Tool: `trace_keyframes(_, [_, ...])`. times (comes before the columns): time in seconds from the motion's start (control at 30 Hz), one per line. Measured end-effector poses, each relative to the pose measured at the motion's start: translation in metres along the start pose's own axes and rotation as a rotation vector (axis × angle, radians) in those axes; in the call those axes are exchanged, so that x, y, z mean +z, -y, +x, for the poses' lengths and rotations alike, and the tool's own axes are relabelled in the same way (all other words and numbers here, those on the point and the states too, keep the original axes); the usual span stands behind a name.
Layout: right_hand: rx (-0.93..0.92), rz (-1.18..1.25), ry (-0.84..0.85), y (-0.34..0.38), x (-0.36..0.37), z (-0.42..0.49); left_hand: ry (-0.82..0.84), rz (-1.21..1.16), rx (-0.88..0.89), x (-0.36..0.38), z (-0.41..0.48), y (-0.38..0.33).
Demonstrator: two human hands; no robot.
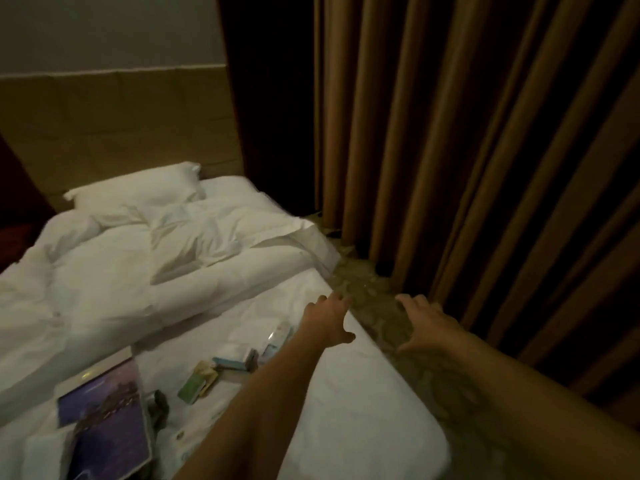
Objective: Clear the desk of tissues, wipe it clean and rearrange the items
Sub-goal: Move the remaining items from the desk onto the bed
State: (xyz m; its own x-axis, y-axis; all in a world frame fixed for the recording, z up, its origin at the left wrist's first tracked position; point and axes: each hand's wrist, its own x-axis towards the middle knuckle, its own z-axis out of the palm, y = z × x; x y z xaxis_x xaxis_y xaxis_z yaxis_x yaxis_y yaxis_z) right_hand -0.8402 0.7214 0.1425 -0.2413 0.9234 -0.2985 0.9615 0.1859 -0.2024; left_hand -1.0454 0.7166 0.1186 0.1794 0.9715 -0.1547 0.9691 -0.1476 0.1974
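Observation:
No desk is in view; I look at a bed (363, 393) with white sheets. My left hand (329, 320) reaches out over the bed's right edge, fingers spread, holding nothing. My right hand (424, 323) hovers over the carpet strip beside the bed, fingers spread and empty. On the sheet near my left forearm lie several small items: a purple book (104, 420), a green packet (194, 388), small boxes (235, 363), a dark object (159, 407) and a pale tube-like thing (280, 336).
A rumpled white duvet (138, 271) and pillow (138, 188) cover the bed's far half. Brown curtains (485, 168) hang along the right. A patterned carpet strip (374, 296) runs between bed and curtain. A tan headboard (121, 133) stands behind.

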Motion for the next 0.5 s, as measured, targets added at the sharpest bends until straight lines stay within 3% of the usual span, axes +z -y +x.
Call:
trace_keyframes(0.23, [0.257,0.065,-0.092,-0.103,-0.029,-0.136,0.012,0.053,0.277,-0.014,0.001,-0.135])
trace_keyframes(0.5, [0.651,0.148,-0.202,-0.225,-0.022,-0.359,0.086,0.076,0.719,0.006,-0.061,-0.366])
